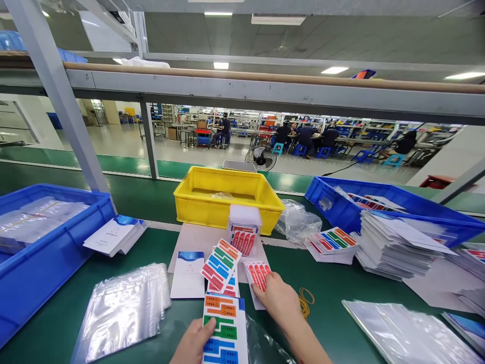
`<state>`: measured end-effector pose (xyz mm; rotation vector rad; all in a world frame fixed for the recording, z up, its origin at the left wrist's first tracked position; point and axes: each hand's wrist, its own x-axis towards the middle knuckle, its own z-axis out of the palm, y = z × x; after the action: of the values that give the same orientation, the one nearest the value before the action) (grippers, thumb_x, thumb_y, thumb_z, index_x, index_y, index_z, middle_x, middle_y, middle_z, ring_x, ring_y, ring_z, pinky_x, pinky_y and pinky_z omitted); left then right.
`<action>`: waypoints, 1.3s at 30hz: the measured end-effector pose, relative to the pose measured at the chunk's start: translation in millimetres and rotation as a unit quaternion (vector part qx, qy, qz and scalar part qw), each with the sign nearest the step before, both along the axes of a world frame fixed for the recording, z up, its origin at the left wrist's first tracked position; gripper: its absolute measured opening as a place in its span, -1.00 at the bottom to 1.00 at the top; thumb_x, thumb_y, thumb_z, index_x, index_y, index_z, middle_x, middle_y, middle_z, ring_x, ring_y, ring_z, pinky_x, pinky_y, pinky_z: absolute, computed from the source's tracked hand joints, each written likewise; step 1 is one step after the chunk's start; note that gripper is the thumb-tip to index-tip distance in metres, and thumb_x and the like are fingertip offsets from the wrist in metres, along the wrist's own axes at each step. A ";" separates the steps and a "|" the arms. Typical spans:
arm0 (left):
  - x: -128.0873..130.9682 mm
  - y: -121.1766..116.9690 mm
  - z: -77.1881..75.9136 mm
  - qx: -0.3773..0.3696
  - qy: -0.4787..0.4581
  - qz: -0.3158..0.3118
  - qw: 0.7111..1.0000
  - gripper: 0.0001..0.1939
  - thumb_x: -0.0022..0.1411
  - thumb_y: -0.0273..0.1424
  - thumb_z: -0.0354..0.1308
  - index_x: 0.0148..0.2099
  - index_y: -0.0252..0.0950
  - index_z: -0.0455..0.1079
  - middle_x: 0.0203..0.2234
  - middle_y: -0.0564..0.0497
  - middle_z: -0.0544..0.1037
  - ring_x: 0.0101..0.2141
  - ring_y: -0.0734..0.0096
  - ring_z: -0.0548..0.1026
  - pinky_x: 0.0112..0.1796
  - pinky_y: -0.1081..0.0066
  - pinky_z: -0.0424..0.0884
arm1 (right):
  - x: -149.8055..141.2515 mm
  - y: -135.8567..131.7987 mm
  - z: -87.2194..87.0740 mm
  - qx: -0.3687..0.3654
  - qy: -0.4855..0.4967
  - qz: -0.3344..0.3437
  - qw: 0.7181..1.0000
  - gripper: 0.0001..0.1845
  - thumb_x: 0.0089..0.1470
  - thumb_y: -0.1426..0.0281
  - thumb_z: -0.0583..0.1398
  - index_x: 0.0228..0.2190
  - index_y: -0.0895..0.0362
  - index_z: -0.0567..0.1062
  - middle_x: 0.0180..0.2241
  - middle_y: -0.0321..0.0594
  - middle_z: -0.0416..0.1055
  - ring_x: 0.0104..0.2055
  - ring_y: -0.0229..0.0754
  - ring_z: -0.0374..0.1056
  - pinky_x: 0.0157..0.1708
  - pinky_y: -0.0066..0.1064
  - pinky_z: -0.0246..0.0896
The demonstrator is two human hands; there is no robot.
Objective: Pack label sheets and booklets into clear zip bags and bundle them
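Note:
My left hand (pixel 195 343) grips the lower edge of a stack of sticker sheets (pixel 223 326) printed with orange, green and blue labels, held over the green bench. My right hand (pixel 278 299) rests on a sheet of red labels (pixel 258 275), its fingers closed on the sheet's near edge. Just beyond lie a tilted sheet of coloured labels (pixel 221 264), a white booklet with a blue top (pixel 188 274) and a standing pack of red label sheets (pixel 243 230).
A yellow bin (pixel 227 199) stands ahead, blue bins at the left (pixel 41 253) and right (pixel 394 207). Clear plastic bags (pixel 125 308) lie left and right (pixel 409 333). Stacked white envelopes (pixel 397 245), more label sheets (pixel 331 242), rubber bands (pixel 306 301) and booklets (pixel 115 233) surround them. People sit working far behind.

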<state>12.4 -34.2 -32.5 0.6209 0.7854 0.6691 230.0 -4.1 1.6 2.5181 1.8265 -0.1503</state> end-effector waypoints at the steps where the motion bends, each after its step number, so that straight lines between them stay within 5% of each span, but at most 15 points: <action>1: -0.5 0.2 0.1 0.002 0.003 0.000 1.000 -0.45 -0.16 -0.05 0.29 -0.29 -0.45 0.49 -0.47 -0.17 0.62 -0.36 0.08 0.56 -0.37 0.31 0.44 | 1.6 -0.7 0.3 0.001 0.002 0.001 1.000 -0.61 0.10 0.23 0.00 -0.34 0.28 0.48 -0.21 0.09 0.39 -0.29 0.04 0.44 -0.38 -0.29 0.23; 5: -3.8 1.0 6.7 0.002 0.033 0.004 0.999 -0.48 -0.13 -0.05 0.27 -0.30 -0.44 0.49 -0.48 -0.16 0.62 -0.41 0.12 0.57 -0.40 0.32 0.44 | 8.3 -2.5 -0.4 0.005 0.010 -0.002 1.000 -0.61 0.13 0.26 -0.03 -0.42 0.24 0.48 -0.27 0.01 0.42 -0.33 0.01 0.44 -0.39 -0.30 0.21; 11: -5.1 -2.1 20.4 -0.035 0.042 0.012 0.998 -0.59 -0.12 -0.13 0.30 -0.35 -0.39 0.47 -0.48 -0.13 0.62 -0.43 0.16 0.58 -0.36 0.33 0.46 | -2.2 -4.3 -3.4 0.038 -0.019 0.025 0.999 -0.52 0.02 0.12 0.10 -0.18 0.26 0.40 -0.09 0.10 0.33 -0.21 0.08 0.40 -0.30 -0.25 0.22; 25: -2.3 -6.3 16.1 -0.063 0.037 0.049 0.996 -0.57 -0.04 -0.19 0.28 -0.22 -0.42 0.38 -0.44 -0.13 0.63 -0.52 0.23 0.58 -0.49 0.38 0.48 | 2.6 -14.5 2.7 -0.021 0.018 -0.001 1.000 -0.63 -0.02 0.24 0.11 -0.21 0.22 0.37 -0.15 -0.01 0.32 -0.28 0.02 0.42 -0.37 -0.31 0.20; 34: -4.2 -4.5 25.8 -0.081 0.044 0.022 0.995 -0.64 -0.03 -0.18 0.27 -0.32 -0.37 0.37 -0.49 -0.11 0.63 -0.47 0.20 0.59 -0.41 0.35 0.50 | 14.5 -20.6 4.3 -0.016 0.040 0.001 0.999 -0.49 -0.12 0.16 0.18 -0.17 0.21 0.31 -0.18 -0.06 0.27 -0.28 0.03 0.40 -0.38 -0.31 0.17; 39: -2.9 -4.7 31.6 -0.079 0.046 0.031 0.995 -0.57 -0.15 -0.15 0.33 -0.33 -0.37 0.38 -0.51 -0.11 0.63 -0.48 0.18 0.59 -0.43 0.35 0.50 | 14.9 -22.2 2.8 -0.031 0.019 0.016 0.999 -0.59 -0.11 0.28 0.15 -0.19 0.22 0.31 -0.17 -0.06 0.25 -0.31 -0.01 0.40 -0.41 -0.34 0.14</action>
<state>9.5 -38.8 -0.9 0.4880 0.9367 0.6312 244.9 -26.3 4.4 2.4592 1.8437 -0.2511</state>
